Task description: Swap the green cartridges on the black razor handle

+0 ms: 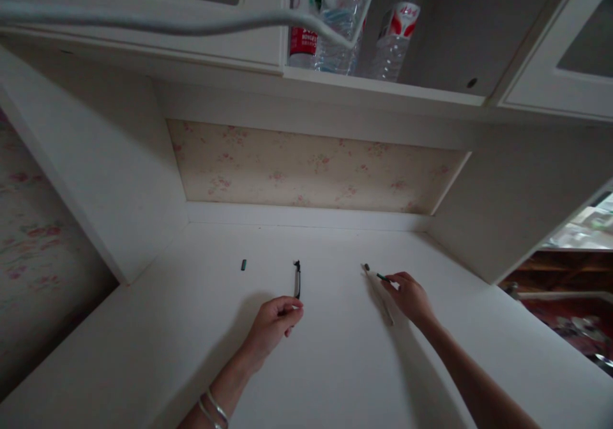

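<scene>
My left hand [274, 328] is closed in a pinch at the lower end of a thin black strip [298, 281], which has a small dark knob at its far end. On the right, the fingertips of my right hand [410, 298] pinch a small dark green stick [383, 278]. Just left of that hand, a thin pale rod [387, 312] lies slantwise on the white surface [330, 365]. A small dark piece [367, 267] shows near the rod's far end. Farther left lies a small dark green rectangular piece [244, 265], touched by neither hand.
Above the surface hangs a white cabinet with an open shelf [383, 86] holding a clear bottle [395, 39] and a red-and-white container [304, 27]. A pale cable [191, 23] crosses in front. White side panels [90, 154] stand left and right; floral wallpaper [306, 167] lines the back.
</scene>
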Action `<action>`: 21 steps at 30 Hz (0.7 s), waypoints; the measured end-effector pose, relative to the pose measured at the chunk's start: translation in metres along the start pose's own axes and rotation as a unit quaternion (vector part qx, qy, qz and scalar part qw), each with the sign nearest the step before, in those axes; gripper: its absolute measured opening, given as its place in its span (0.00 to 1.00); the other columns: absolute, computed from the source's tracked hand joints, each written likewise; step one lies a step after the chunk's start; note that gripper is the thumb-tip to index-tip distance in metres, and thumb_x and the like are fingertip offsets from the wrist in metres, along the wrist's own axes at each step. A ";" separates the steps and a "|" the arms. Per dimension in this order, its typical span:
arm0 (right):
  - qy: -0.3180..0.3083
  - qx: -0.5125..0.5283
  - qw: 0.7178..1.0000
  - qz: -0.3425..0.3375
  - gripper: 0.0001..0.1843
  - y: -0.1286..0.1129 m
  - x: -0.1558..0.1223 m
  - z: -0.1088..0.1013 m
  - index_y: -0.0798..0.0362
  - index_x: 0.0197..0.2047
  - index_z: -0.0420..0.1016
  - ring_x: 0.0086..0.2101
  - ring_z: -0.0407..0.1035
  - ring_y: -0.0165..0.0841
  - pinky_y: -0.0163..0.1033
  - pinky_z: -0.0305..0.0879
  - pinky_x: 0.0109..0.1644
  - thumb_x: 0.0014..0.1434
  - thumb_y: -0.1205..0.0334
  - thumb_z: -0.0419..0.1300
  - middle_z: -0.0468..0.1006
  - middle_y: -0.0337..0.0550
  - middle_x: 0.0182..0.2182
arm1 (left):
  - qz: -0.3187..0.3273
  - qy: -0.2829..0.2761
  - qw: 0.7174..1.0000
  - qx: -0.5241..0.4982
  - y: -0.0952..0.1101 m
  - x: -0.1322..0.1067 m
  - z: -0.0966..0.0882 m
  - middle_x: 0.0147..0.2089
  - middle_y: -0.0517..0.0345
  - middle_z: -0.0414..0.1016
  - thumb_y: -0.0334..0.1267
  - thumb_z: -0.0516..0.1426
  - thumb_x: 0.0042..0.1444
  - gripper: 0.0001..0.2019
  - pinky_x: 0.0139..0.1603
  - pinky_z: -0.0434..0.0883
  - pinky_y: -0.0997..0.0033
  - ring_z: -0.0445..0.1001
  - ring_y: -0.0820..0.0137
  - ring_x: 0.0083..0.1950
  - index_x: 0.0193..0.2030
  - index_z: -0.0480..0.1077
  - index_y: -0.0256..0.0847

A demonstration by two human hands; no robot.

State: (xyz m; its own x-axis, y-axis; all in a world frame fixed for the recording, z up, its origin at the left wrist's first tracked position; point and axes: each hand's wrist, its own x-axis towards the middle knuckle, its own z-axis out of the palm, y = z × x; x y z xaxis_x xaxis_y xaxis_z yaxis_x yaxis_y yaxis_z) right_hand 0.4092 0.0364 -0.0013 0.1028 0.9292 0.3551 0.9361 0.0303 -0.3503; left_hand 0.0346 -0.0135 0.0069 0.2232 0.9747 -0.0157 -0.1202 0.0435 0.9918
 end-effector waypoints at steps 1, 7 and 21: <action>-0.005 -0.010 1.000 0.012 0.16 0.006 0.000 -0.002 0.51 0.39 0.80 0.32 0.72 0.38 0.40 0.65 0.37 0.60 0.52 0.55 0.76 0.47 0.40 | -0.002 -0.001 1.000 -0.001 0.000 0.000 0.000 0.21 0.64 0.62 0.49 0.64 0.46 0.18 0.22 0.56 0.75 0.58 0.76 0.21 0.36 0.74 0.34; -0.043 -0.047 0.995 0.071 0.15 0.019 -0.002 -0.003 0.50 0.39 0.82 0.36 0.73 0.41 0.39 0.64 0.38 0.59 0.51 0.57 0.77 0.47 0.42 | -0.013 -0.004 1.000 0.014 -0.001 0.001 0.000 0.22 0.64 0.62 0.48 0.64 0.48 0.18 0.22 0.56 0.76 0.58 0.76 0.22 0.37 0.74 0.33; -0.057 -0.046 0.989 0.125 0.19 0.012 -0.007 -0.001 0.48 0.32 0.82 0.36 0.73 0.42 0.39 0.62 0.32 0.58 0.43 0.57 0.78 0.49 0.39 | -0.015 -0.002 1.000 0.016 -0.002 0.002 0.000 0.22 0.64 0.63 0.49 0.64 0.47 0.19 0.22 0.57 0.76 0.58 0.76 0.21 0.36 0.74 0.33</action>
State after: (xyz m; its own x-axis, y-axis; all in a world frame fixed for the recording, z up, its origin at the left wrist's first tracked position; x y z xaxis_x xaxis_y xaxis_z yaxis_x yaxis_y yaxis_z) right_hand 0.4195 0.0300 -0.0072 0.3010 0.9393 0.1646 0.9137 -0.2346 -0.3318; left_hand 0.0353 -0.0116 0.0052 0.2308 0.9720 -0.0445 -0.0822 0.0651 0.9945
